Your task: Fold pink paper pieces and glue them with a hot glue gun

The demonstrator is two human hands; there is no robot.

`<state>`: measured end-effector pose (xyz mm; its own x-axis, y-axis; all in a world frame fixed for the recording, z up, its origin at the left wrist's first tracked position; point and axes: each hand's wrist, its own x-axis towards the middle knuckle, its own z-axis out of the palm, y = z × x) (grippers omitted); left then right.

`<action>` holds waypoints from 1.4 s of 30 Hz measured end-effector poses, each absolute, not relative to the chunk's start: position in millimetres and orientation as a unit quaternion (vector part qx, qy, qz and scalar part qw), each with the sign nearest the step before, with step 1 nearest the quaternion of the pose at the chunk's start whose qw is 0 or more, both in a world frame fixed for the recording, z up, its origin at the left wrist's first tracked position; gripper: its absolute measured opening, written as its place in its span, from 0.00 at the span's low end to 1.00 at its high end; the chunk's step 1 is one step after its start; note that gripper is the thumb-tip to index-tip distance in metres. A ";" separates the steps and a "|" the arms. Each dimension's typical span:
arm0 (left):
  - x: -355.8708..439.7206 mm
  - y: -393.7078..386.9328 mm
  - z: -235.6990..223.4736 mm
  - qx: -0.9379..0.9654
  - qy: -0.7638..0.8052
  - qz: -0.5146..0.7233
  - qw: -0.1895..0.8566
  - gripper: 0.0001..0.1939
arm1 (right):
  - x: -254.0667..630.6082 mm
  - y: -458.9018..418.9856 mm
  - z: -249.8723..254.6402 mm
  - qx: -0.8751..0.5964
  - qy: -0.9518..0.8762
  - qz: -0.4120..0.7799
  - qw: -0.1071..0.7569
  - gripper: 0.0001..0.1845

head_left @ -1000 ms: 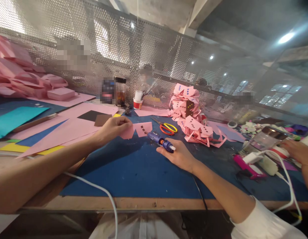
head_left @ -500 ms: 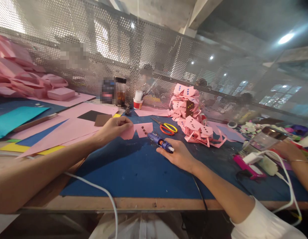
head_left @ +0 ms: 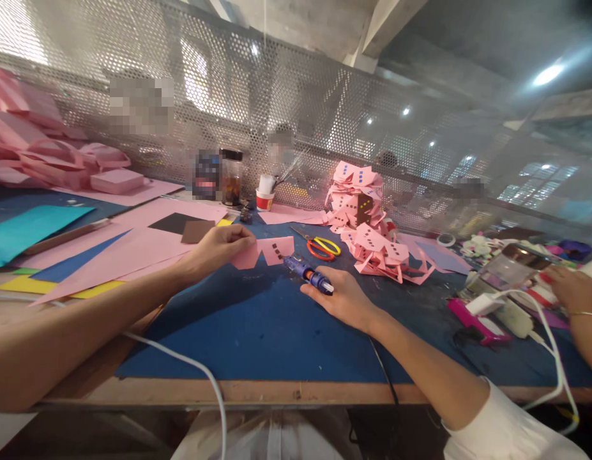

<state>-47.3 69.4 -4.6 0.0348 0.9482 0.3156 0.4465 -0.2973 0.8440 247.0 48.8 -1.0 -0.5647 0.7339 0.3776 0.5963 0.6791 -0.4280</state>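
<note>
My left hand pinches the left end of a pink paper cutout, holding it above the blue mat. The cutout has a notch in its lower edge and small dark squares on its right part. My right hand is wrapped around a blue glue gun, whose nozzle points up and left at the dark squares. Whether the nozzle touches the paper I cannot tell. Just beyond lie scissors with red and yellow handles. Behind them rises a pile of similar pink cutouts with dotted squares.
Coloured sheets and pink paper boxes lie to the left. A paper cup and a lidded jar stand at the back. On the right are a pink power strip, white cables and another person's hand.
My hands, the cutout and the glue gun stay almost where they were. The other person's hand at the right has shifted a little to the right.
</note>
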 end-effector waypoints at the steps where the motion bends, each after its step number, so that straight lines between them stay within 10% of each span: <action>1: -47.6 69.5 -5.0 0.663 0.525 0.457 0.276 0.16 | 247.1 48.2 -0.3 -0.380 -0.873 0.134 0.275 0.16; 18: -44.7 67.5 -6.7 0.683 0.506 0.438 0.294 0.18 | 250.9 66.3 4.2 -0.386 -0.681 0.422 0.457 0.19; 42: 0.8 21.6 26.0 0.763 0.533 0.331 0.153 0.21 | 250.0 72.1 -6.0 -0.371 -0.646 0.491 0.453 0.15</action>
